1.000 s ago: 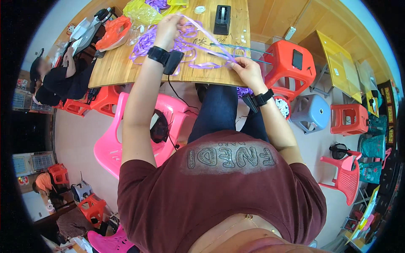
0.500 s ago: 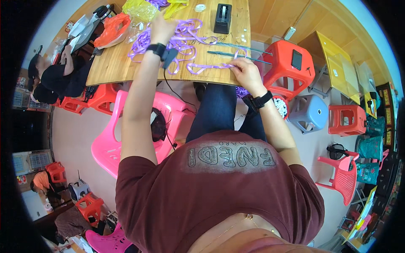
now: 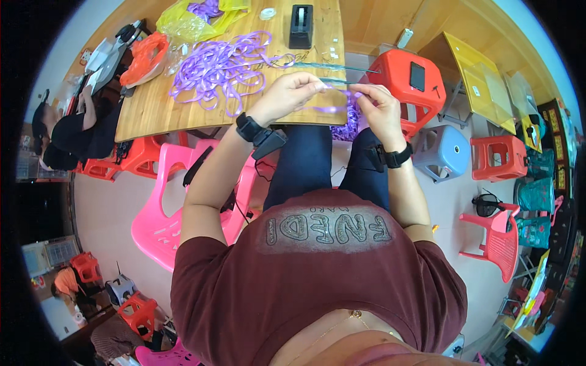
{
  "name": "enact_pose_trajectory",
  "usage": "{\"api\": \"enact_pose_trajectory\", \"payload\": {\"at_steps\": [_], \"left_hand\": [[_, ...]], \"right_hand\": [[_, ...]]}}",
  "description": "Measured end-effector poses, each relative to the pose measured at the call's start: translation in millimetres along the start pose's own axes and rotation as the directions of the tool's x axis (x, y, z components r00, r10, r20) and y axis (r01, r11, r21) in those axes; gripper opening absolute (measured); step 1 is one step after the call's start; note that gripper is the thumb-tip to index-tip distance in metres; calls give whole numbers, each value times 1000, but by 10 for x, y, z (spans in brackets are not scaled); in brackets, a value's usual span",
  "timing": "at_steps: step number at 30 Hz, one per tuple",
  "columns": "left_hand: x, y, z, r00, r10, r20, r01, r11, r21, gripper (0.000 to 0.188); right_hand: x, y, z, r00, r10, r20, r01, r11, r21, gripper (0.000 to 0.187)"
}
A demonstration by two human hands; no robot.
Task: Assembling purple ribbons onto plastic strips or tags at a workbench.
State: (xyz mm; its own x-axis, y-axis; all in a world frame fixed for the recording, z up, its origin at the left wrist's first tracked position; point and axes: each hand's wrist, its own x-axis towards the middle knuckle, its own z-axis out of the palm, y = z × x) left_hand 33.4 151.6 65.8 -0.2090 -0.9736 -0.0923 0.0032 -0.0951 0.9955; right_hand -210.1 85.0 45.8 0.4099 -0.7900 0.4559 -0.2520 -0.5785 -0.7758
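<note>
Thumb and fingers of my left hand [image 3: 290,96] are pinched together on a thin purple ribbon [image 3: 326,110] just above the table's front edge. Close by, my right hand [image 3: 379,110] also grips the ribbon between thumb and fingertips. Part of the strand hangs in a loop between the two hands. A large tangled pile of purple ribbon [image 3: 213,70] lies on the wooden table [image 3: 143,116] to the left. Two thin dark green rods [image 3: 332,66] stick out past the table's right edge, behind my hands.
A black tape dispenser [image 3: 301,27] and a white tape roll [image 3: 268,13] are at the back. Under the right edge sits a container of purple curled ribbon [image 3: 347,125]. A red stool [image 3: 406,82] carries a phone [image 3: 417,76]. A seated person [image 3: 79,125] is at left.
My left hand has come from over the ribbon pile, right and nearer, to beside my right hand. The view has shifted, and the ribbon pile is spread more openly.
</note>
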Motion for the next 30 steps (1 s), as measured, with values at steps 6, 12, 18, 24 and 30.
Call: {"api": "enact_pose_trajectory", "payload": {"at_steps": [6, 12, 18, 24, 30], "left_hand": [[162, 224, 398, 995, 94, 44, -99, 985, 139, 25], [73, 558, 425, 976, 218, 30, -207, 955, -211, 23], [82, 498, 107, 874, 475, -105, -454, 721, -523, 20], [344, -81, 573, 895, 400, -196, -247, 812, 528, 25], [287, -58, 1151, 967, 249, 60, -237, 958, -162, 27]], "right_hand": [[10, -181, -130, 980, -195, 35, 194, 980, 38, 34], [-38, 364, -130, 955, 270, 125, -297, 896, 330, 25], [-204, 541, -519, 885, 452, 112, -447, 757, 476, 21], [-198, 65, -600, 853, 427, 299, -510, 562, 652, 19], [-118, -223, -692, 877, 295, 379, -473, 396, 787, 22]]}}
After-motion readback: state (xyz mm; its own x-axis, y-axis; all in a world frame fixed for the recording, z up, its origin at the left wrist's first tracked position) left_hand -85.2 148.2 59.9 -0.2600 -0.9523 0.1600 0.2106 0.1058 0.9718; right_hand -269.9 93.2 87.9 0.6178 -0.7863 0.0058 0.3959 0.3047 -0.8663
